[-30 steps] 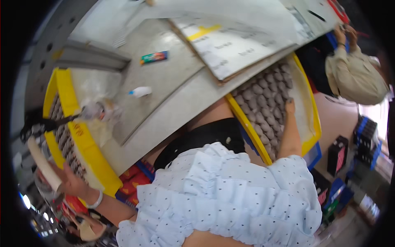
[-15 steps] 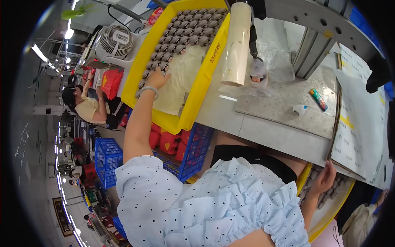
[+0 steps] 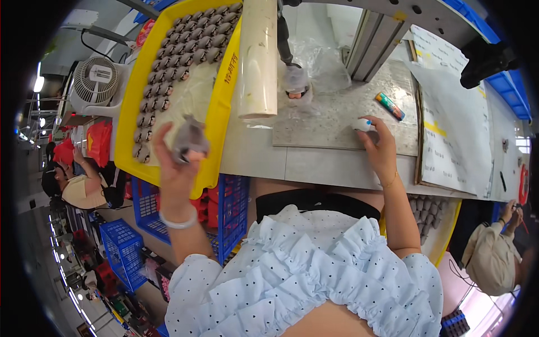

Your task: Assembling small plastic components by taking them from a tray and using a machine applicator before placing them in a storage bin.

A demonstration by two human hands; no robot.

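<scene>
My left hand (image 3: 177, 177), with a pale bangle at its wrist, is closed on a small grey figure (image 3: 191, 139) that has pinkish parts at its lower end; motion blurs it. It is over the near end of a yellow tray (image 3: 229, 95), where rows of similar grey figures (image 3: 182, 49) stand on a pale liner. My right hand (image 3: 383, 147) pinches a small white bottle (image 3: 362, 124) with a blue tip at the front of the grey board (image 3: 331, 126). Another figure (image 3: 296, 84), under see-through plastic, is held below a black clamp.
A thick pale roller (image 3: 258, 62) stands beside the tray. A green-and-orange tube (image 3: 390, 106) lies on the board, left of stacked printed sheets (image 3: 452, 129). Metal posts (image 3: 370, 45) rise behind. Blue crates (image 3: 233, 210) sit below left; a second yellow tray (image 3: 449, 230) is below right.
My left hand has lifted a grey figure out of the tray and come nearer. My right hand has risen from the lower-right tray to the white bottle. The view has shifted rightward.
</scene>
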